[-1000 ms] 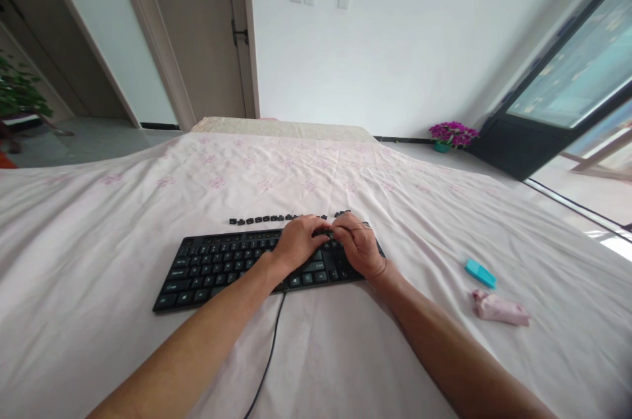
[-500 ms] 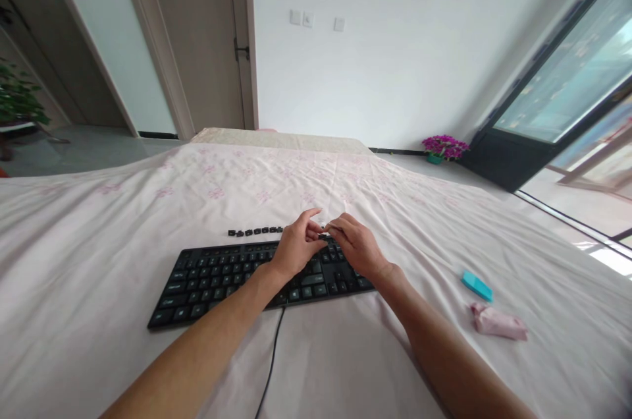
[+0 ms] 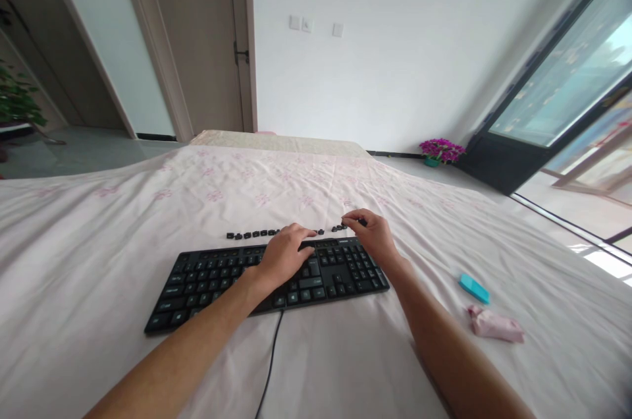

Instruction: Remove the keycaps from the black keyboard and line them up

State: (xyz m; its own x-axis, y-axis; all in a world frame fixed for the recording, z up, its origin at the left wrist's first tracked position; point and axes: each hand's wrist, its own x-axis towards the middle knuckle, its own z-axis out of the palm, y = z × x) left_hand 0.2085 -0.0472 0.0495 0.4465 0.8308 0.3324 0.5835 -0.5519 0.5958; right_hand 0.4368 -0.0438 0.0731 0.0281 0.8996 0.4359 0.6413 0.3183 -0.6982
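A black keyboard (image 3: 222,274) lies on the pale sheet, its cable running toward me. Behind its far edge is a line of loose black keycaps (image 3: 255,233), partly hidden by my left hand (image 3: 285,253). That hand rests over the middle of the keyboard, thumb and index finger spread apart, seemingly holding nothing. Past the keyboard's far right part, my right hand (image 3: 370,232) has its thumb and index finger pinched at a small black keycap (image 3: 344,226), at the right end of the line. A few more keycaps (image 3: 320,232) sit between the two hands.
To the right on the sheet lie a turquoise flat object (image 3: 474,288) and a crumpled pink cloth (image 3: 496,325). Beyond the bed stand a pot of magenta flowers (image 3: 441,151), a white wall with switches (image 3: 307,24) and a closed door (image 3: 197,37).
My right hand has moved right and away from the left hand, off the keyboard to the keycap line. My left hand has shifted slightly left, and its fingers have parted.
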